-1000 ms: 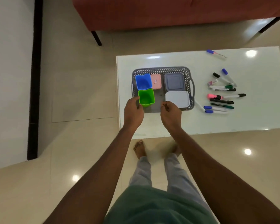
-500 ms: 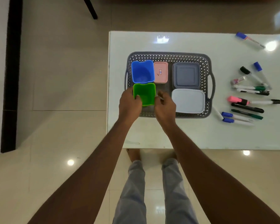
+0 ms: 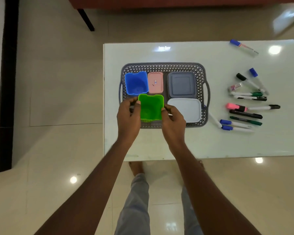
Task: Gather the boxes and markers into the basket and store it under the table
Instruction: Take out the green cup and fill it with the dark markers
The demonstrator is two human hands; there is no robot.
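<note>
A grey perforated basket [image 3: 163, 67] sits on the left part of the white table [image 3: 202, 146]. Inside it are a blue open box [image 3: 136, 83], a pink lidded box [image 3: 155, 82], a dark grey lidded box [image 3: 182, 84] and a white lidded box [image 3: 185, 109]. A green open box [image 3: 150, 106] stands at the basket's near left, gripped on both sides: my left hand [image 3: 128, 116] holds its left wall, my right hand [image 3: 172, 118] its right wall. Several markers [image 3: 246, 107] lie on the table right of the basket, and one blue-capped marker [image 3: 243, 47] lies farther back.
A red sofa [image 3: 159, 2] with dark legs stands behind the table. Glossy tiled floor [image 3: 58, 99] stretches to the left, where a dark strip runs along the wall. My legs and feet are at the table's near edge.
Both hands have moved forward over the basket's near rim and closed on the green box's sides. The green box has shifted slightly to the right. The camera has tipped downward.
</note>
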